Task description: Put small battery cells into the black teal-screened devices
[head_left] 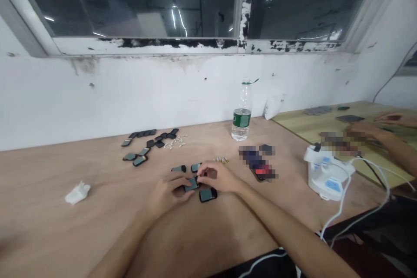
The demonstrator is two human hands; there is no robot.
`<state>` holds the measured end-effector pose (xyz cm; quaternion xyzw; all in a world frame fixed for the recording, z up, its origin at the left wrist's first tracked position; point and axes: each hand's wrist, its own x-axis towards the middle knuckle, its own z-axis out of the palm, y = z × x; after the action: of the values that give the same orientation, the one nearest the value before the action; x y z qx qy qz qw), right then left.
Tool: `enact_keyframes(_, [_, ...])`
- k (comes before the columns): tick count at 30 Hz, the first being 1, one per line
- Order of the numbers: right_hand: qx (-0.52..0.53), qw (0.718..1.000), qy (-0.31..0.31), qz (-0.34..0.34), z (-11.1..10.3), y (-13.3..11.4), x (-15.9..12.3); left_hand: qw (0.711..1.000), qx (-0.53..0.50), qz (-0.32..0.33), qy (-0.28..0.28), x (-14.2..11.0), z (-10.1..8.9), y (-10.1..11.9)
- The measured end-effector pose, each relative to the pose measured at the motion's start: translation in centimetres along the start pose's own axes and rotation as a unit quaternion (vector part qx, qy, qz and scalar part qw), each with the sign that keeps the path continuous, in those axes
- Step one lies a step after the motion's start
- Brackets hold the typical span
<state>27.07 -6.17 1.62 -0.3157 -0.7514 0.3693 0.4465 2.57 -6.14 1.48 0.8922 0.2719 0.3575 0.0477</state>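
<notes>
Between left hand (169,193) and right hand (218,177), a small black device (192,184), pinched.

Under my work the counter (81,226) is matt, smooth plywood; the little cases (208,194) are black plastic with glossy faces, and the far bottle (241,113) clear plastic.

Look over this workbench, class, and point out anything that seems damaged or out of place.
The white window frame is badly flaked, with dark patches showing through the paint. A crumpled white tissue also lies alone on the wooden table, away from the dark rectangular pieces.
</notes>
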Motion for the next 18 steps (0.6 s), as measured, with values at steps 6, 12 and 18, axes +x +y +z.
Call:
enact_keyframes(6, [-0.128,0.964,0.230,0.048,-5.7,2.0,0.7,0.998,-0.036,0.001,-0.041,-0.4,-1.5,-0.7])
enact_keyframes(12, [-0.356,0.901,0.151,0.195,-9.4,4.2,-0.3,0.990,-0.062,-0.021,-0.125,-0.4,-2.4,-0.9])
enact_keyframes(18, [-0.382,0.886,0.131,0.227,-8.6,4.1,-0.3,0.985,-0.043,-0.027,-0.167,-0.4,-2.0,-0.7])
